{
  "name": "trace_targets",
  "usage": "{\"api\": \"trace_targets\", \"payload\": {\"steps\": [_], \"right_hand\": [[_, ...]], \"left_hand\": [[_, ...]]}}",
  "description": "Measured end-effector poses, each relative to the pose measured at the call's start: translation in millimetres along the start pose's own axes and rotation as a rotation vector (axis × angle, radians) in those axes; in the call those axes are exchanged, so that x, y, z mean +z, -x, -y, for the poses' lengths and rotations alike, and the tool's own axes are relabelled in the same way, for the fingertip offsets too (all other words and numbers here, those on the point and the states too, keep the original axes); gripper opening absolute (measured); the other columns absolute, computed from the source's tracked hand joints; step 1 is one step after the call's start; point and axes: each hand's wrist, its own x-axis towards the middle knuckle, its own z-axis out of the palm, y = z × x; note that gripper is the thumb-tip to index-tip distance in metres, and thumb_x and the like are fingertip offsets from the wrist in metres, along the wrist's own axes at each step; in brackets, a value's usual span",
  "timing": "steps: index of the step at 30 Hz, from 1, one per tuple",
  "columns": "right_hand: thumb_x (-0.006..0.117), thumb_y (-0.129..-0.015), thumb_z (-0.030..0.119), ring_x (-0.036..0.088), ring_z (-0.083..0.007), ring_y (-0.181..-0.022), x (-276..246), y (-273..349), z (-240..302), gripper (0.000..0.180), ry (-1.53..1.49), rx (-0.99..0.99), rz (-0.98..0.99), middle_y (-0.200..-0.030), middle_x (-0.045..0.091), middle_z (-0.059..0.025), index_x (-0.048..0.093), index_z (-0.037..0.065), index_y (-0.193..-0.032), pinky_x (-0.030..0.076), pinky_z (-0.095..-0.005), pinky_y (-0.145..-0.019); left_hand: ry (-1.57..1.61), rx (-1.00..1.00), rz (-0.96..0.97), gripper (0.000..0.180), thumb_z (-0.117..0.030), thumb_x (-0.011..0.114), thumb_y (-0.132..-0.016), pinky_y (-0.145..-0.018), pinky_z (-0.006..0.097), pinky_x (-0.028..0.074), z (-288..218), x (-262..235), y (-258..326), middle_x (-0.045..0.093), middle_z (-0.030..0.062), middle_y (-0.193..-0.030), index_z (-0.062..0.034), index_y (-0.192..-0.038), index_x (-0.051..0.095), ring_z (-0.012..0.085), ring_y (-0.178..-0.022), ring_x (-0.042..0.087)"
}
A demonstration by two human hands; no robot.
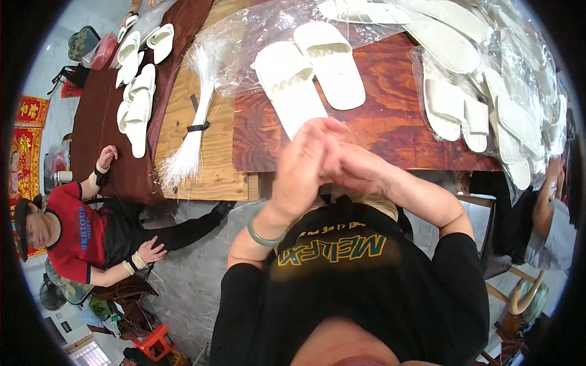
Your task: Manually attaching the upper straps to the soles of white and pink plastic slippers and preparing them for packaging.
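My left hand (307, 160), with a green bangle (265, 238) on its wrist, and my right hand (360, 168) are pressed together in front of my body at the table's near edge. Motion smears the left fingers, and the right fingers are partly hidden behind them, so no held thing can be made out. Just beyond my hands, a white slide slipper (290, 85) lies on the reddish wooden board (390, 104), its lower end reaching my left hand. A second white slipper (334, 70) lies beside it, to the right.
White slippers in clear plastic bags (455, 107) pile up on the right. A tied bundle of white strips (189, 143) lies on the left plywood. More slippers (140, 104) rest on a brown cloth (91, 128). A co-worker (67, 229) sits at the left.
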Motion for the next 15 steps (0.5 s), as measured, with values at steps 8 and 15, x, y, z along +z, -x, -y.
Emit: {"api": "trace_targets", "payload": {"steps": [8,15], "right_hand": [[0.048,-0.094,0.019,0.061,-0.0160,-0.079,-62.1,14.7,47.0,0.032,-0.106,-0.567,-0.091,-0.083,0.058,-0.0046,0.046,-0.005,-0.115,0.052,-0.0275,-0.073],[0.049,-0.092,0.021,0.061,-0.0225,-0.079,-95.7,16.5,75.5,0.029,1.288,-0.585,-0.390,-0.086,0.059,-0.0096,0.053,0.000,-0.112,0.049,-0.0344,-0.070]], "left_hand": [[0.351,-0.256,-0.051,0.024,-0.019,0.036,-0.096,-0.046,0.020,0.024,14.0,-40.6,13.5,0.032,-0.0040,-0.063,0.0002,-0.104,0.047,0.0056,-0.051,0.027],[0.080,-0.251,0.011,0.028,-0.014,0.041,-0.095,-0.061,0.022,0.044,13.3,-80.5,-34.3,0.055,0.0059,-0.082,0.0079,-0.112,0.048,0.0087,-0.066,0.050]]}}
